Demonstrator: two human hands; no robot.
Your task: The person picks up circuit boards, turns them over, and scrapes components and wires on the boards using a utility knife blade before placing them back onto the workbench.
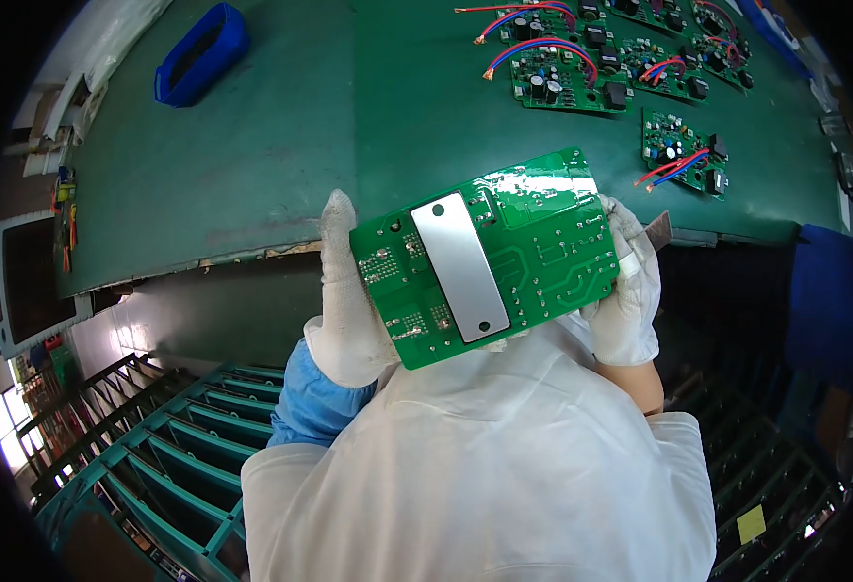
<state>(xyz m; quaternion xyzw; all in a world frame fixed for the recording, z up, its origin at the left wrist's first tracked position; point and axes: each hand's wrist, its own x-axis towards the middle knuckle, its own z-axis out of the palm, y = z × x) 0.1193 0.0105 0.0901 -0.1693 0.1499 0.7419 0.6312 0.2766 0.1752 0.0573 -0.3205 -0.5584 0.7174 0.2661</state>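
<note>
A large green circuit board is held up in front of my chest, tilted, its soldered underside toward me. A flat silver metal plate with a dark border and a hole near each end lies across it. My left hand, in a white glove, holds the board's left edge, one finger stretched upward. On the right edge my right hand, also gloved, is closed around the board. A small dark, flat blade-like piece sticks out beyond the right fingers; its other end is hidden.
Several green circuit boards with red and blue wires lie at the table's far right. One board sits nearer. A blue bin stands far left on the green table. Slatted teal racks stand low on both sides.
</note>
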